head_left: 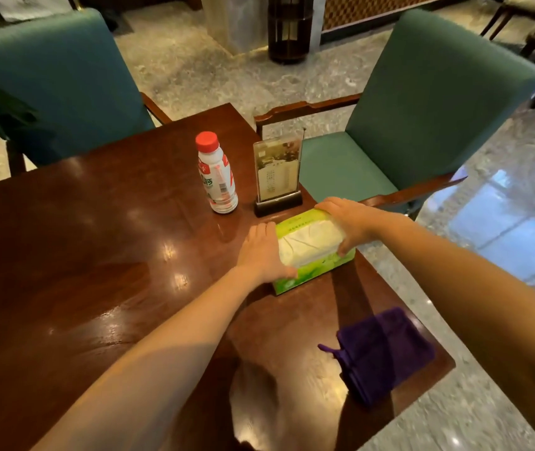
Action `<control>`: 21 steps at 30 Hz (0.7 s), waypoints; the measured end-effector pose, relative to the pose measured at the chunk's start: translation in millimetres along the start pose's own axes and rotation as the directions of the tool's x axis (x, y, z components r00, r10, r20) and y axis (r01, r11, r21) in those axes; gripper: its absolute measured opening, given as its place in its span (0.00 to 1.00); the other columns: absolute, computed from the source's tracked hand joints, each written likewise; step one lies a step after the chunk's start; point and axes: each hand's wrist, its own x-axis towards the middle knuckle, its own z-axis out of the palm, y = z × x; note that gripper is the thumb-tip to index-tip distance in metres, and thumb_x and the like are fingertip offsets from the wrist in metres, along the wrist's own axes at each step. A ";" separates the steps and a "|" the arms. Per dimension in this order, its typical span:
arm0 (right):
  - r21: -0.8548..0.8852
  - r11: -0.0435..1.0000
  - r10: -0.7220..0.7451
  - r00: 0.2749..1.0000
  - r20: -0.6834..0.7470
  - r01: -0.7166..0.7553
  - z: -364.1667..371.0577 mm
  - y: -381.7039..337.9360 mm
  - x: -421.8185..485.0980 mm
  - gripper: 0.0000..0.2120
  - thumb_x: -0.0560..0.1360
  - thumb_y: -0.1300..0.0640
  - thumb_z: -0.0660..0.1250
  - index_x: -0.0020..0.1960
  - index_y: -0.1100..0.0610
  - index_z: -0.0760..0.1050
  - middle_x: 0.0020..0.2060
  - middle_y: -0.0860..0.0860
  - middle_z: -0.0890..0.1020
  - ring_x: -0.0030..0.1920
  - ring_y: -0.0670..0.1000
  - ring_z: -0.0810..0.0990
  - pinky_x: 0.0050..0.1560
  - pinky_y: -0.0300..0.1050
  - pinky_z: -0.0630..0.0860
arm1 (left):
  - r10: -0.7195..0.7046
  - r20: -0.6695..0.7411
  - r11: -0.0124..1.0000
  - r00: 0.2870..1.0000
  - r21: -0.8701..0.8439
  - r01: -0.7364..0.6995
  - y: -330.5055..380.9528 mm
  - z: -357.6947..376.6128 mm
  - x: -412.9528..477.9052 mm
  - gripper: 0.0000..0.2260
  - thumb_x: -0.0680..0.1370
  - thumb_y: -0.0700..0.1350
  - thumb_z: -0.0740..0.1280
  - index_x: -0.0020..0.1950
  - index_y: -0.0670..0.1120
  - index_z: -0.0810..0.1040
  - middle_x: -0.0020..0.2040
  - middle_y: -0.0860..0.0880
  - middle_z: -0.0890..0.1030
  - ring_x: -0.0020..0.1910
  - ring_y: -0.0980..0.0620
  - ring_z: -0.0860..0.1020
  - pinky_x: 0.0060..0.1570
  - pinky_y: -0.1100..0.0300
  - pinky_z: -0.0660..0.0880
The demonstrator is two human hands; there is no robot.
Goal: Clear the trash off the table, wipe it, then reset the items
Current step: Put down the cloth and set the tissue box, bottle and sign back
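Left hand: the left hand (261, 252) is lying flat against the left end of the tissue pack (313, 252), fingers stretched forward, thumb curling onto the pack's near lower corner
Right hand: the right hand (345, 222) is cupping the right end of the same pack, fingers draped over its far top edge and thumb pressing on the near side
Hands: both are clamping the pack between them, one at each end, held apart by its length
Tissue pack: a green soft pack with a white tissue panel on top, sitting on the tabletop (80, 249) near the right edge, turned at a slant to that edge
Bottle: a white plastic bottle (216, 174) with a red cap is standing upright beyond the left hand, apart from the pack
Menu stand: a clear upright menu stand (277, 174) on a dark base is standing just beside the bottle, on its right, its base close to the far side of the pack
Cloth: a purple cloth (386, 353) is lying bunched at the near right corner of the tabletop, well apart from the pack
Tabletop: dark glossy wood, reflecting ceiling lights
Chairs: two teal upholstered chairs (422, 125) with wooden arms are standing at the far and right sides
Floor: pale marbled stone floor (214, 73) is showing around the furniture
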 end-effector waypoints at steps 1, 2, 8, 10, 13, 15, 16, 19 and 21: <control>0.032 0.999 -0.004 1.000 -0.002 0.004 0.1 0.3 -0.8 0.53 0.56 0.52 0.81 0.73 0.54 0.55 0.68 0.53 0.65 0.67 0.55 0.67 0.67 0.48 0.65 | 0.001 -0.006 1.000 1.000 -0.013 -0.001 -0.1 -0.4 -1.1 0.46 0.59 0.59 0.77 0.67 0.41 0.61 0.64 0.43 0.67 0.65 0.43 0.63 0.64 0.50 0.66; 0.058 0.998 -0.007 1.000 -0.006 0.008 0.7 0.4 -2.1 0.52 0.56 0.53 0.81 0.73 0.53 0.55 0.67 0.52 0.65 0.67 0.54 0.67 0.67 0.48 0.66 | 0.004 -0.013 1.000 1.000 -0.022 -0.005 -0.4 -0.1 -2.4 0.45 0.59 0.59 0.77 0.67 0.41 0.61 0.64 0.43 0.68 0.64 0.43 0.64 0.63 0.51 0.66; 0.103 0.994 -0.018 0.999 -0.030 0.021 -9.7 -11.1 -16.1 0.51 0.58 0.52 0.80 0.72 0.51 0.54 0.67 0.50 0.64 0.67 0.53 0.66 0.66 0.49 0.66 | 0.032 -0.064 0.995 0.997 -0.088 -0.037 -5.9 -13.4 -17.4 0.45 0.59 0.58 0.77 0.69 0.43 0.61 0.66 0.44 0.67 0.66 0.44 0.62 0.64 0.50 0.66; 0.107 0.994 -0.030 0.999 -0.031 0.033 -16.9 -21.4 -22.8 0.51 0.58 0.52 0.80 0.73 0.51 0.54 0.67 0.50 0.64 0.67 0.53 0.65 0.67 0.50 0.66 | 0.038 -0.057 0.995 0.998 -0.089 -0.043 -9.5 -24.5 -27.3 0.46 0.59 0.58 0.77 0.70 0.44 0.60 0.66 0.44 0.66 0.67 0.44 0.62 0.64 0.50 0.66; 0.103 0.993 -0.059 0.997 -0.040 0.062 -28.0 -44.2 -33.1 0.52 0.59 0.52 0.80 0.74 0.52 0.53 0.69 0.50 0.62 0.69 0.53 0.64 0.68 0.50 0.65 | 0.039 -0.059 0.997 0.997 -0.064 -0.043 -17.1 -43.6 -48.9 0.45 0.59 0.59 0.77 0.68 0.44 0.61 0.64 0.44 0.67 0.65 0.44 0.63 0.63 0.50 0.66; 0.076 0.992 -0.102 0.994 -0.042 0.105 -35.3 -64.9 -37.8 0.52 0.60 0.50 0.80 0.74 0.53 0.52 0.71 0.52 0.61 0.70 0.54 0.63 0.69 0.49 0.63 | 0.024 -0.071 0.998 0.997 -0.049 -0.027 -24.1 -56.7 -69.2 0.44 0.59 0.58 0.77 0.68 0.44 0.62 0.64 0.43 0.67 0.65 0.43 0.63 0.62 0.50 0.66; 0.057 0.990 -0.128 0.991 -0.044 0.130 -38.0 -77.1 -39.0 0.52 0.60 0.50 0.80 0.74 0.54 0.52 0.71 0.53 0.62 0.70 0.54 0.63 0.69 0.50 0.63 | 0.010 -0.079 0.999 0.997 -0.041 -0.014 -29.3 -62.9 -81.1 0.44 0.60 0.58 0.77 0.68 0.43 0.62 0.64 0.43 0.67 0.65 0.43 0.63 0.62 0.50 0.66; 0.005 0.978 -0.210 0.976 -0.061 0.210 -42.3 -121.3 -36.5 0.51 0.60 0.48 0.79 0.73 0.55 0.53 0.69 0.53 0.64 0.69 0.55 0.65 0.69 0.51 0.63 | -0.048 -0.124 0.999 0.991 -0.028 0.045 -52.0 -79.4 -123.0 0.45 0.60 0.57 0.77 0.69 0.42 0.60 0.66 0.42 0.66 0.67 0.42 0.62 0.63 0.50 0.65; -0.003 0.959 -0.284 0.957 -0.058 0.284 -42.4 -158.9 -29.7 0.50 0.60 0.49 0.79 0.73 0.56 0.56 0.67 0.54 0.65 0.67 0.55 0.66 0.68 0.49 0.63 | -0.097 -0.172 0.995 0.980 -0.022 0.094 -73.4 -89.4 -156.3 0.44 0.60 0.57 0.77 0.69 0.42 0.61 0.65 0.43 0.67 0.66 0.43 0.63 0.62 0.51 0.66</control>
